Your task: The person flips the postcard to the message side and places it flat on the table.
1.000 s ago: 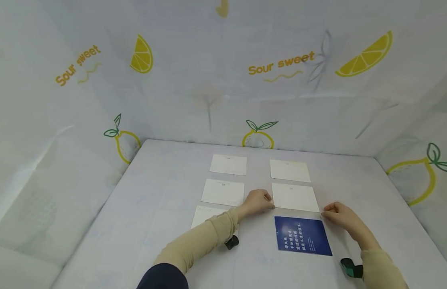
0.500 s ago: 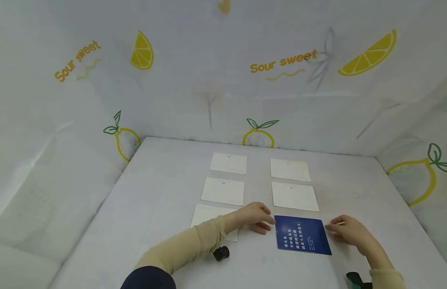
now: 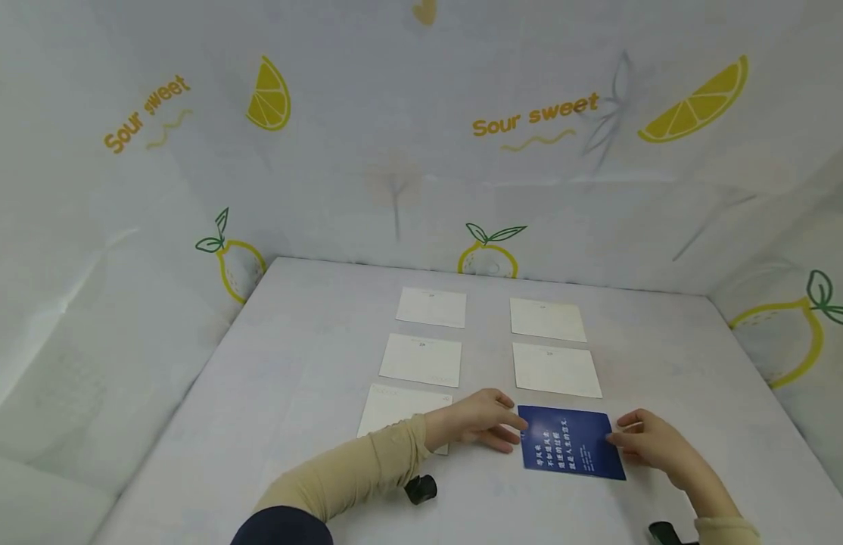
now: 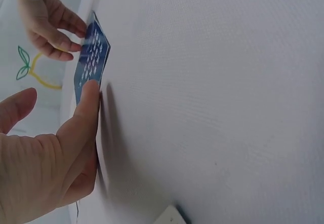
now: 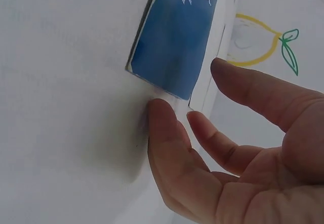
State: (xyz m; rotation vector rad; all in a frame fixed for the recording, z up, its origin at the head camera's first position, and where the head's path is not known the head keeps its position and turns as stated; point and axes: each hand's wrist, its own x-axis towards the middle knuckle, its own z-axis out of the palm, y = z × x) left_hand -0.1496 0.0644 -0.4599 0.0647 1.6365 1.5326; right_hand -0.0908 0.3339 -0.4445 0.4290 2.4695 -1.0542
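A dark blue card [image 3: 564, 454] with white lettering lies flat on the white table in the head view. My left hand [image 3: 479, 420] is at its left edge, fingers spread and relaxed; one fingertip overlaps the card's upper left side. At the right edge is my right hand [image 3: 660, 448], with its thumb over the border. In the left wrist view, a finger of the left hand [image 4: 55, 158] meets the near end of the card [image 4: 93, 54]. The right wrist view has the right hand [image 5: 238, 158] loosely bent, its fingertips just off the card's end [image 5: 172, 41].
Behind the blue card, two white cards [image 3: 556, 370] [image 3: 547, 320] lie in a column. Left of them is a second column of white cards [image 3: 420, 361], the nearest [image 3: 394, 409] partly covered by my left arm. A lemon-print sheet [image 3: 394, 151] rises behind the table [image 3: 292, 341].
Both hands have come back toward me from the lower corners of a white card to the two sides of the blue card. The right thumb has moved in over its edge.
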